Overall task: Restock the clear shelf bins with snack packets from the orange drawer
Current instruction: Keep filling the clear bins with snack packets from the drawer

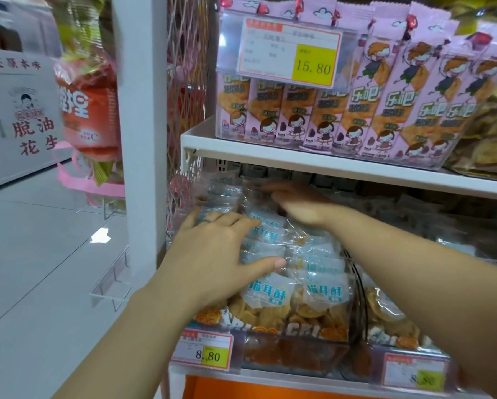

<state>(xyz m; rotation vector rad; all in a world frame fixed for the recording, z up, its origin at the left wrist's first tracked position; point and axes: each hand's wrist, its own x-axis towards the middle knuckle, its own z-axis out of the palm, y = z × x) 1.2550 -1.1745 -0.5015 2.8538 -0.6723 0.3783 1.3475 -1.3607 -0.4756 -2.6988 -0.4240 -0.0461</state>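
Observation:
Clear snack packets (319, 286) with blue labels and golden crisps fill a clear shelf bin (296, 355) on the lower shelf. My left hand (215, 254) lies on the left side of the pile, fingers spread over the packets and thumb curled against one. My right hand (296, 203) reaches deeper under the upper shelf and rests on the packets at the back, blurred. A strip of the orange drawer (256, 388) shows below the bin. A second bin (408, 367) of the same packets sits to the right.
A white shelf (328, 162) above carries a clear bin of pink snack packs (356, 110) with a 15.80 price tag (290, 50). A white post (139, 125) stands left, with hanging red packets (89, 110) and a white carton (17, 116) beyond. Grey floor lies left.

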